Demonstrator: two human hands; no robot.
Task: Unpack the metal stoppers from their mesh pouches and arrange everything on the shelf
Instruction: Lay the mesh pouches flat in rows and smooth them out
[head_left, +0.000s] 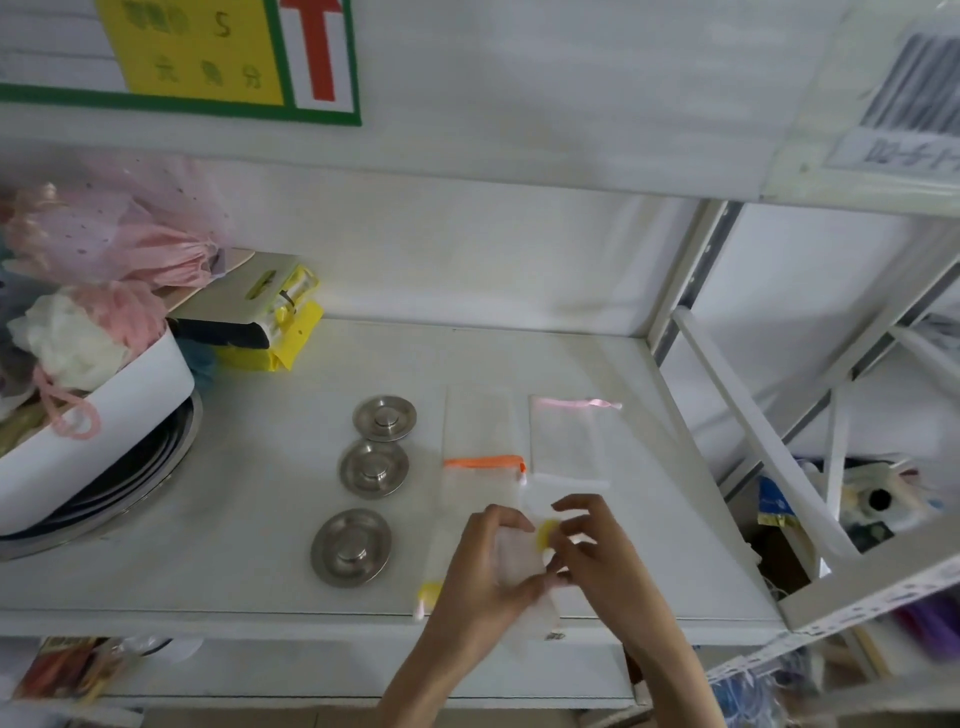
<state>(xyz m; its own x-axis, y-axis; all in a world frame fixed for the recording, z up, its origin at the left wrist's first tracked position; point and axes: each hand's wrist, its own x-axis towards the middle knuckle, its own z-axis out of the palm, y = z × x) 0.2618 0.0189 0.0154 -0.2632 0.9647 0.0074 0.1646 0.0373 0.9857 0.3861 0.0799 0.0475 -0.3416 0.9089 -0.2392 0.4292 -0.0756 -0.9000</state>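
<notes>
Three metal stoppers sit in a loose column on the white shelf (249, 499), all with the knob up: the far stopper (385, 418) and the middle stopper (374, 468) are almost touching, while the near stopper (351, 547) lies a little apart toward the front edge. To their right lie two flat mesh pouches side by side, the orange-ribboned pouch (485, 462) next to the stoppers and the pink-ribboned pouch (566, 439) farther right, its ribbon at the far end. Near the shelf's front edge, both hands work on the yellow-ribboned pouch (519, 564), which is lifted between them. The left hand (485, 564) grips its left side with curled fingers, and the right hand (595, 545) pinches it by the yellow ribbon at the top. The pouch is blurred, so whether anything is inside cannot be told. A bit of yellow ribbon (429, 592) shows just left of the left hand. At the shelf's left end, a white tub (119, 410) stuffed with pink and white fabric rests tilted on stacked metal pans (161, 467). Behind it are a yellow package (293, 332) and a pink tulle bag (109, 234).
</notes>
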